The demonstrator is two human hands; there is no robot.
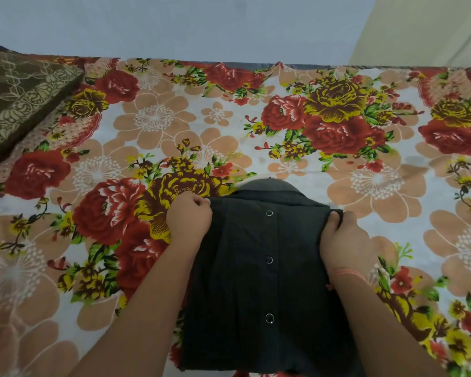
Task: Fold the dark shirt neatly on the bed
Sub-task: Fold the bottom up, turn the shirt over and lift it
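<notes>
The left hand [189, 216] is curled into a fist at the far left corner of the dark shirt [267, 289], its fingers closed on the cloth edge. The right hand [344, 238] pinches the far right corner, thumb on top and fingers tucked beneath the fabric. A thin pink band [348, 273] circles the right wrist.

Between the two hands the shirt lies flat as a narrow panel, sides tucked in, with three round snap buttons [269, 259] running down its middle. Its collar [267, 186] points away from the person. The shirt rests on the near middle of the bed [378, 186], which is covered by a flowered sheet [158, 131]. A brown patterned cushion [19, 99] sits at the far left corner, well apart from the shirt. A pale blue wall [174, 25] rises behind the bed.
</notes>
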